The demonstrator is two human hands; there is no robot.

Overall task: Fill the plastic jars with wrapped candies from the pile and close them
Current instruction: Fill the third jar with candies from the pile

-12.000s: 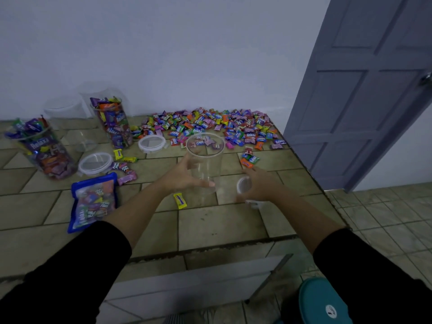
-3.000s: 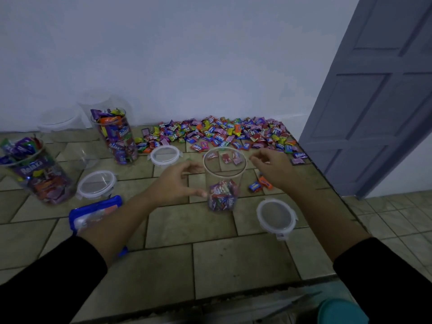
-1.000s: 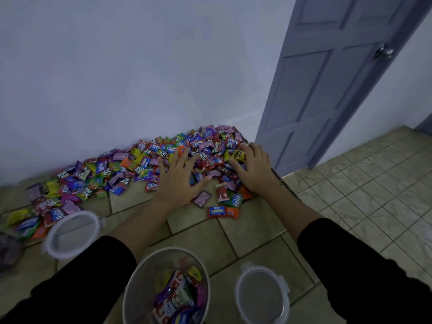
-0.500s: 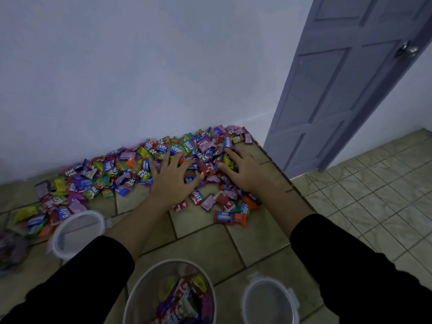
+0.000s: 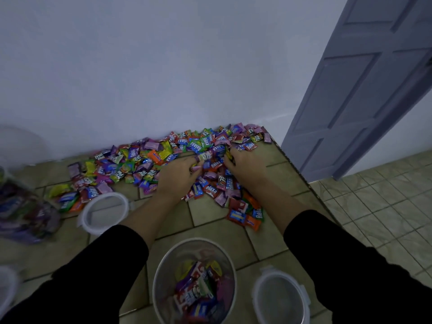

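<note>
The pile of wrapped candies (image 5: 149, 157) lies on the tiled counter against the white wall. My left hand (image 5: 176, 177) and my right hand (image 5: 246, 168) are both down in the right part of the pile. Their fingers curl inward around a heap of candies gathered between them. An open clear plastic jar (image 5: 163, 272) stands close to me at the bottom centre, partly filled with candies. Its lid (image 5: 278, 298) lies flat just to its right.
Another lid (image 5: 105, 212) lies left of my left forearm. A filled jar (image 5: 23, 206) shows blurred at the left edge, with a further lid (image 5: 7, 284) below it. The counter's edge (image 5: 304, 183) runs close by my right arm, with a grey door (image 5: 374, 90) beyond.
My fingers lay spread flat on the pile before; now they have curled and both hands have drawn candies together between them. The view has tilted slightly down.
</note>
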